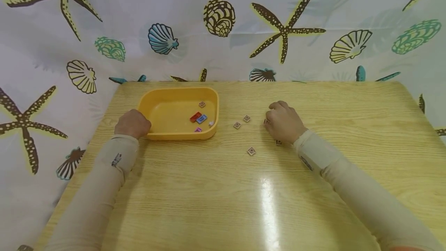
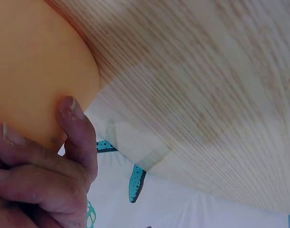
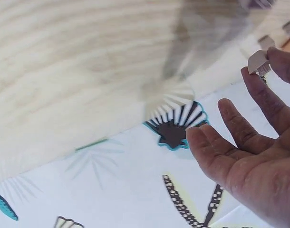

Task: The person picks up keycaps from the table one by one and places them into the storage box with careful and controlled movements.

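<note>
My left hand (image 1: 132,123) grips the left end of a yellow plastic tub (image 1: 177,136). In the left wrist view, curled fingers (image 2: 77,135) press against the tub's outer wall (image 2: 40,71); the thumb is hidden. Over the table right of the tub, my right hand (image 1: 283,122) pinches a small pale square tile (image 3: 258,61) between thumb and forefinger, its other fingers loosely bent. Similar printed tiles lie near it: one tile (image 1: 278,142) by the wrist, one tile (image 1: 251,151) nearer the front, and two, including this tile (image 1: 246,118), toward the tub.
Inside the tub are a tan tile (image 1: 202,104), a red piece (image 1: 195,117), a blue piece (image 1: 201,119), a purple piece (image 1: 198,129) and a small white piece (image 1: 211,123). A shell-and-starfish-printed curtain (image 1: 188,18) hangs along the back and left of the wooden table (image 1: 195,189).
</note>
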The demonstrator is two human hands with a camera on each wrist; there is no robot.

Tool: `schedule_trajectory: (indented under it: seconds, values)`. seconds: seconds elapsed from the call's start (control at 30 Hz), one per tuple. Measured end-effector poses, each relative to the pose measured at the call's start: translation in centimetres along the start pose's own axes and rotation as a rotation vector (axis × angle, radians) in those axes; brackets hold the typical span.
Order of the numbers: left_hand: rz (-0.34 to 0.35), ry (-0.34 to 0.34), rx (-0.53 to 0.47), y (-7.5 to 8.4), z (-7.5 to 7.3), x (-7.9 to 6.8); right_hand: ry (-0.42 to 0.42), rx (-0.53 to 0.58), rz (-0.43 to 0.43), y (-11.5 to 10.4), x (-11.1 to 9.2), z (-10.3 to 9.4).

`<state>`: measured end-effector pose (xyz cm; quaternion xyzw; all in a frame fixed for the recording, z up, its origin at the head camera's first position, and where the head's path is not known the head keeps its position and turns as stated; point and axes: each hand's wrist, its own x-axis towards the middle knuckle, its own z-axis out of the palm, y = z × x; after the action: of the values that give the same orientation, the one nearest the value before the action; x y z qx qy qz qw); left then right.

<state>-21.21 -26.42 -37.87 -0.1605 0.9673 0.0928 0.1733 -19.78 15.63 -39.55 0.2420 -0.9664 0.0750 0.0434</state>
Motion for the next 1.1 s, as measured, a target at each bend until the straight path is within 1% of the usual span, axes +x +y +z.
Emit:
schedule_trajectory:
  seconds: [0.33,0.47,0.63,0.83,1.0,1.1]
  values:
    - [-0.013,0.009,-0.018,-0.5,0.0,-0.1,0.043,0.027,-0.087,-4.4,3.9,-2.2]
    - [-0.006,0.014,-0.009,-0.4,0.0,-0.2,0.036,0.010,-0.116,-6.2,5.5,-2.8]
    - [0.007,0.018,-0.012,-0.2,0.0,-0.2,-0.002,0.003,-0.139,-8.2,7.1,-3.0]
    - [0.025,0.015,-0.007,0.0,-0.3,-0.5,-0.060,-0.005,-0.133,-10.3,8.6,-3.0]
    - [0.040,0.002,-0.011,-0.1,-0.6,-0.6,-0.052,-0.007,-0.142,-11.4,9.3,-2.9]
    - [0.042,0.007,-0.025,-0.4,-0.6,-0.5,-0.049,-0.001,-0.151,-12.0,9.5,-2.9]
